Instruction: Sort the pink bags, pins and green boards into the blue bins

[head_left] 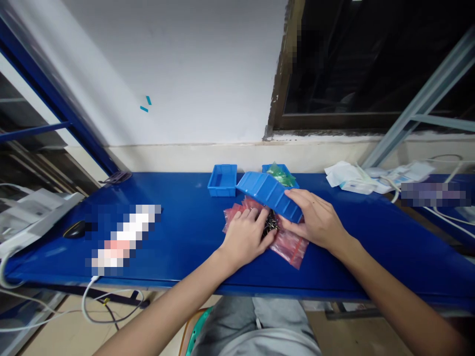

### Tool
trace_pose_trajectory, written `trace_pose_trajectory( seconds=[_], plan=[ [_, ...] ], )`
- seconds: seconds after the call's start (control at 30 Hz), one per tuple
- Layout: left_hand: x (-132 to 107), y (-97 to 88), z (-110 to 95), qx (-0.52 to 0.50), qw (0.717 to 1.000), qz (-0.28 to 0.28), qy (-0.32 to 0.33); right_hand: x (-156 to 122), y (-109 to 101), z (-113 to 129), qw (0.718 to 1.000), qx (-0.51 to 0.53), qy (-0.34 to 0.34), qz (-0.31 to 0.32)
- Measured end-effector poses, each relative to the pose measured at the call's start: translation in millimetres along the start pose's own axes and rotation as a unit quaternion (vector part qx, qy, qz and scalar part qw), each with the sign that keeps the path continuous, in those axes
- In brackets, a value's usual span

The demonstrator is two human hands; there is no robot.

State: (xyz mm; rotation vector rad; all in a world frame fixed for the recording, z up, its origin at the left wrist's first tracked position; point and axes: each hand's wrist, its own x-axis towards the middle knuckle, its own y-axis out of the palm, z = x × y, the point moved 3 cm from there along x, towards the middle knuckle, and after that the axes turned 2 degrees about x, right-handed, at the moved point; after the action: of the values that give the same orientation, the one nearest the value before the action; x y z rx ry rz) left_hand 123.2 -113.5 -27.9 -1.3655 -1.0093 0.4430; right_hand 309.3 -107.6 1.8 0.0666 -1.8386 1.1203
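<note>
White wall runs behind a long blue desk, with a dark window at the far right and a blue shelf frame at the left.

Near the middle of the desk my right hand holds a blue tray tilted steeply, its open side facing down and to the left; my grip is closed on its right end, fingers laid over the ribbed wall. Under the tray's low edge sits a small dark heap of metal parts, too small for me to tell apart. My left hand rests just beside that heap, fingers curled down onto pink plastic bags that lie flat on the desk beneath both hands. That grip is narrow, and whether it pinches anything I cannot tell.

Farther back stands a second blue tray, upright, well apart from my hands. Behind the tilted tray a third blue tray carries a green bag.

At the far right lie white packets and cables. At the near left a black mouse sits beside a blurred patch, and a white cable hangs off the near edge. My grey-clad lap shows below the desk.
</note>
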Motion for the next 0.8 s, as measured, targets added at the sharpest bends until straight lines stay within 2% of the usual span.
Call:
trace_pose_trajectory(
  seconds=[0.13,0.37,0.5,0.63,0.73,0.8],
  plan=[
    [-1,0.5,1,0.006,1.0,-0.009,0.004,0,0,-7,1.0,-0.009,0.008,-0.028],
    [-1,-1.2,-2,0.016,1.0,-0.018,0.012,-3,-3,-17,0.998,-0.002,0.055,-0.03],
    [-3,-7.1,-4,0.019,0.999,-0.017,0.024,-4,-8,-19,0.999,0.005,0.034,-0.028],
    [-2,-26.8,2,0.017,0.998,-0.03,0.061,1,-15,-17,0.997,-0.002,0.055,-0.058],
    [9,-48.4,21,0.038,0.997,-0.051,0.051,16,-22,-19,0.985,-0.001,0.135,-0.103],
    [22,-61.5,41,0.066,0.996,-0.057,0.025,33,-20,-26,0.976,0.032,0.196,-0.093]
  ],
)
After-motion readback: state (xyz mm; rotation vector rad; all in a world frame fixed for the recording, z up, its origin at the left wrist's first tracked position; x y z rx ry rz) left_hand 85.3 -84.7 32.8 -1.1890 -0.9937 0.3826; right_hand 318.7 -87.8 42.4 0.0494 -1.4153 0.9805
